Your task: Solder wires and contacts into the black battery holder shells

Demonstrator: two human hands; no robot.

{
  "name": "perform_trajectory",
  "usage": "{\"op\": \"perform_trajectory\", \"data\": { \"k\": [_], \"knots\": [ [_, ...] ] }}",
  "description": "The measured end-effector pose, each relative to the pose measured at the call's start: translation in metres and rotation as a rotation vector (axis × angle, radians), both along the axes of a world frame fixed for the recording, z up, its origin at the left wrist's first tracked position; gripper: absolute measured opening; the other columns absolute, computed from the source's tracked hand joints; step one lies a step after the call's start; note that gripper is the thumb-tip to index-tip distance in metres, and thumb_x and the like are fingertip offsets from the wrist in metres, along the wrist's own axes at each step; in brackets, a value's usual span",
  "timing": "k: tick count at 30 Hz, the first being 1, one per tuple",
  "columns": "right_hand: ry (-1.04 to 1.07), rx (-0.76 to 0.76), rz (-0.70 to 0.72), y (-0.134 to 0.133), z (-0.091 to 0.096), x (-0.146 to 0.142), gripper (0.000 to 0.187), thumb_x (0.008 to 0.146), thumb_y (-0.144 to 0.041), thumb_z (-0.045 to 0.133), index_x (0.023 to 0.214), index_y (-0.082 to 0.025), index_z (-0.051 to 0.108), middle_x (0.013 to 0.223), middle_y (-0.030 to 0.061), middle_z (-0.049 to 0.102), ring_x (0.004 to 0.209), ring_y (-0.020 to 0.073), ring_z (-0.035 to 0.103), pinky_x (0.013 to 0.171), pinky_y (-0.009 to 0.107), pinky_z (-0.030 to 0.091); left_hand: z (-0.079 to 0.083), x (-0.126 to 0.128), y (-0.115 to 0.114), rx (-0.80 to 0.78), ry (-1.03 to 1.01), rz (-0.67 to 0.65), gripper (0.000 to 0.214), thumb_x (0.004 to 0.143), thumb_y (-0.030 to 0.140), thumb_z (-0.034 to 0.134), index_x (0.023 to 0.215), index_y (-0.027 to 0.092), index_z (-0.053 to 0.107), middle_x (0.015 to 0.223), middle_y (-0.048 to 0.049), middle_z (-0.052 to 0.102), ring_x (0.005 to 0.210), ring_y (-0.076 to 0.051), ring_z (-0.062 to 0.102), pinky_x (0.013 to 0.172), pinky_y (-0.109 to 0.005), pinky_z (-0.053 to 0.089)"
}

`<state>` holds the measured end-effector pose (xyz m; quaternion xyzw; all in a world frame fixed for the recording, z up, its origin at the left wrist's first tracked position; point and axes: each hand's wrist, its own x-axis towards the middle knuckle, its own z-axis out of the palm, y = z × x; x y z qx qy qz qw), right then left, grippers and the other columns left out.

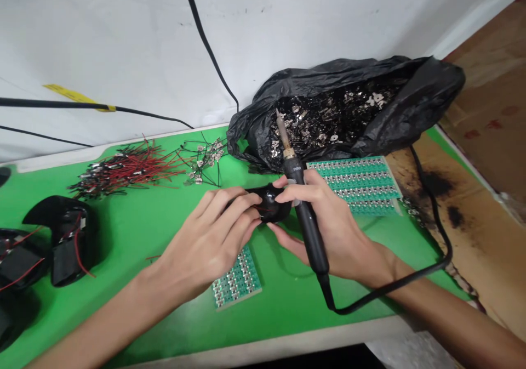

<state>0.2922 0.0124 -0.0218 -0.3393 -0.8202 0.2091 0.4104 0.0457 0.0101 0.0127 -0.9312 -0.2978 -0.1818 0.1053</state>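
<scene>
The left hand [205, 237] is gripping a black casing [269, 203], its fingers curled closely over the top, above the middle of the green tabletop [135, 237]. The right hand [337, 232] is wrapping its fingers around a soldering iron [310, 226], with the fingertips [283, 193] pressing against the casing. The iron's tip is pointing toward the far edge, away from the casing. A black bag [415, 97] of metal terminals [329, 122] is sitting at the far edge. Green circuit boards [353, 185] are lying just beyond the right hand, and another [237, 277] is lying near the near edge. Red wires [127, 166] are lying toward the far left corner, and more casings [68, 240] are sitting along the left edge.
</scene>
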Motion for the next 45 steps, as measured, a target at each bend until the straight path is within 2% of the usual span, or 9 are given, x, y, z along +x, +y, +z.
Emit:
{"op": "perform_trajectory", "data": {
  "k": [9,22,30,34,38,45],
  "knots": [
    [0.008,-0.009,0.004,0.0,0.001,0.0,0.046,0.098,-0.011,0.074,0.135,-0.028,0.053,0.131,0.011,0.068,0.122,0.0276,0.072,0.095,0.043,0.066,0.011,0.007,-0.008,0.053,0.104,0.034,0.013,0.107,0.012,0.063,0.112,0.005,0.074,0.126,-0.0166,0.079,0.118,-0.036,0.071,0.09,-0.047,0.058],
    [0.005,0.004,-0.01,0.0,-0.002,0.0,0.048,0.099,-0.014,0.075,0.137,-0.03,0.052,0.132,0.0098,0.069,0.122,0.0286,0.073,0.097,0.046,0.067,0.006,0.01,-0.007,0.006,0.07,0.063,0.013,0.107,0.012,0.064,0.111,0.005,0.074,0.126,-0.0176,0.078,0.119,-0.037,0.07,0.093,-0.049,0.059],
    [0.008,-0.017,-0.004,0.0,-0.001,0.0,0.048,0.098,-0.013,0.076,0.137,-0.029,0.053,0.133,0.0111,0.067,0.123,0.0284,0.072,0.096,0.044,0.067,0.002,0.005,-0.006,-0.106,-0.036,0.045,0.009,0.104,0.01,0.069,0.111,0.007,0.072,0.124,-0.0153,0.077,0.119,-0.032,0.068,0.096,-0.046,0.061],
    [0.013,-0.019,-0.001,-0.001,-0.001,0.001,0.046,0.1,-0.013,0.075,0.137,-0.027,0.053,0.134,0.0117,0.066,0.124,0.0266,0.071,0.096,0.041,0.066,-0.004,-0.003,-0.01,-0.168,-0.173,0.037,0.024,0.098,0.008,0.078,0.121,0.008,0.071,0.126,-0.0143,0.075,0.12,-0.028,0.067,0.104,-0.044,0.059],
    [0.004,-0.003,-0.005,-0.001,0.0,0.002,0.045,0.099,-0.012,0.075,0.136,-0.025,0.053,0.134,0.0122,0.067,0.124,0.0257,0.07,0.098,0.04,0.065,-0.012,-0.01,-0.016,-0.126,-0.258,0.051,0.03,0.092,0.002,0.083,0.119,0.008,0.071,0.116,-0.0124,0.075,0.108,-0.024,0.066,0.097,-0.041,0.058],
    [0.015,-0.004,-0.004,0.001,-0.001,0.0,0.044,0.099,-0.012,0.076,0.136,-0.023,0.054,0.132,0.0127,0.067,0.121,0.0247,0.07,0.098,0.039,0.064,-0.021,-0.015,-0.019,-0.071,-0.191,0.046,0.028,0.093,0.002,0.08,0.119,0.011,0.073,0.111,-0.0108,0.075,0.1,-0.024,0.064,0.083,-0.04,0.057]
  ]
}}
